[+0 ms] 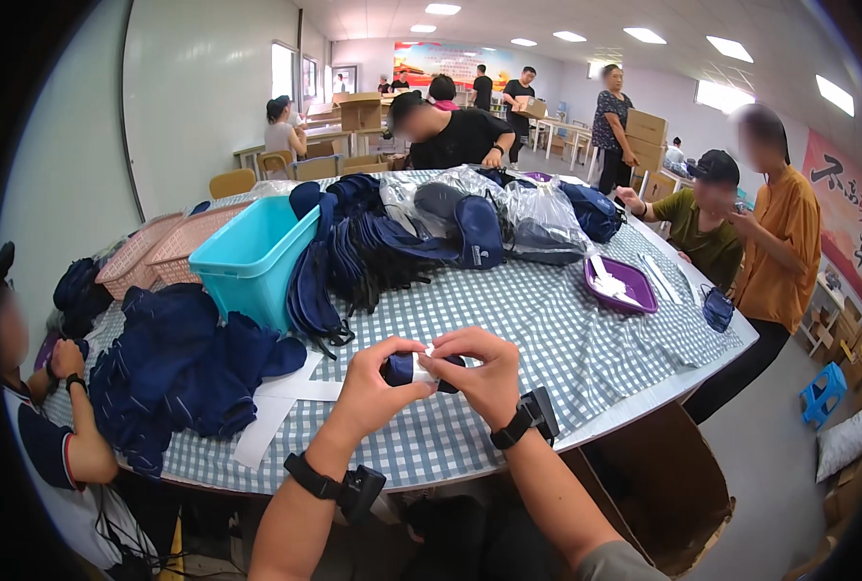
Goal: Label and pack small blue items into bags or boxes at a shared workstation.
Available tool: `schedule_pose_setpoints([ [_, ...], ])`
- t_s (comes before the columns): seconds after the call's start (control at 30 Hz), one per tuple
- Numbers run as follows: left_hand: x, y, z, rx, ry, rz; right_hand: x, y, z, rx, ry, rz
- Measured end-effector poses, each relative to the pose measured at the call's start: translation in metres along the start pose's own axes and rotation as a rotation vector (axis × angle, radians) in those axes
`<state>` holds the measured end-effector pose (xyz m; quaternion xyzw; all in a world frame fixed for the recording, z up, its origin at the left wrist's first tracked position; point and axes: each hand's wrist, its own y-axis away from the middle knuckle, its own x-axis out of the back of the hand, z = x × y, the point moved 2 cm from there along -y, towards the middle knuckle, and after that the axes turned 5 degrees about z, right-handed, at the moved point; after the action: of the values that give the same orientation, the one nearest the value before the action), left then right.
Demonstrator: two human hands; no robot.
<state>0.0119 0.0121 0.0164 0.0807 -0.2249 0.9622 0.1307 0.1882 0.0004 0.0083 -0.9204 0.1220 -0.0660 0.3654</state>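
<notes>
In front of me, over the near part of the table, both hands hold a small rolled navy cloth bundle (401, 367) with a white band (423, 366) round its middle. My left hand (380, 380) is closed round the bundle's left end, thumb below and fingers above. My right hand (482, 371) is closed on its right side, its fingertips pinching at the white band. The fingers partly hide the bundle, so I cannot tell whether it is a folded cap. Long white paper strips (282, 399) lie left of my hands.
Navy caps (363, 247) are stacked beyond my hands, near clear plastic bags (547, 218). A turquoise basket (247, 257) and navy cloth pile (179, 363) stand left; a purple basket (650, 302) with white pieces sits right. People work around the checked table (547, 358). A cardboard box (673, 474) stands below.
</notes>
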Motion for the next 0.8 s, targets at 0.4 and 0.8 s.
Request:
schedule_pose_setpoints([
  [0.4,0.000,-0.001,-0.008,-0.053,-0.082,0.028,0.000,0.000,-0.005,0.004,0.009,-0.027],
  [0.8,0.000,-0.002,-0.007,-0.019,0.005,0.083,0.004,0.001,-0.008,0.095,0.016,0.050],
])
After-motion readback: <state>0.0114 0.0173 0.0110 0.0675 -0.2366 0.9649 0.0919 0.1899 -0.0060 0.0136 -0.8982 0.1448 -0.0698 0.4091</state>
